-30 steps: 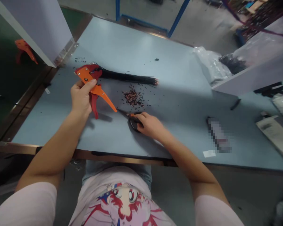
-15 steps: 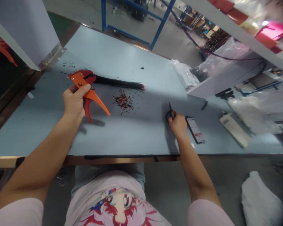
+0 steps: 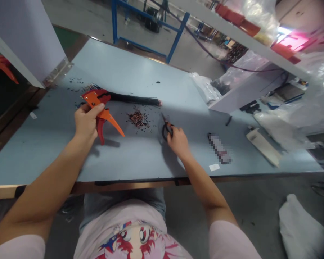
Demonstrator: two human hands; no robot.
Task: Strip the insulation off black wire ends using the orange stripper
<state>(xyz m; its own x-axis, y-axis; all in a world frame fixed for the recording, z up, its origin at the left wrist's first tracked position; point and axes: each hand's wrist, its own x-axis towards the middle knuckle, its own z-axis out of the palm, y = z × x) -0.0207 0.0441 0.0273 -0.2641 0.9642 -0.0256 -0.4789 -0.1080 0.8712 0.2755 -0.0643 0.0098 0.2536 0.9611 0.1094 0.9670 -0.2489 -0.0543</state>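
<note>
The person's left hand [image 3: 85,124] is closed firmly around the handles of an orange-and-red metal wire stripper [image 3: 102,109], its fingers wrapped over the orange lever. A long bundle of thin black wires [image 3: 135,101] lies across the pale blue worktable [image 3: 48,158] and runs into the tool's head, its far end fanning out just beyond. Whether the tool is clamping the wires cannot be told. The right hand [image 3: 179,142] is curled around a small pair of black-handled scissors [image 3: 166,129], with the blades pointing away from the person and resting near the tabletop.

Between the hands lies a loose heap of copper-cored wire clippings [image 3: 137,119], with dark bits scattered around it. Farther right, a crumpled clear plastic bag [image 3: 205,88] sits against a white shelf unit [image 3: 248,88], and a second clear bag [image 3: 245,64] on that unit holds something dark. A large clear plastic sheet or bag [image 3: 280,127] spills over the table's right end, beside a beige flat packet [image 3: 263,152]. A pixelated oblong object [image 3: 218,148] lies on the table, too blurred to identify. Nothing stands between the hands and the wires.
</note>
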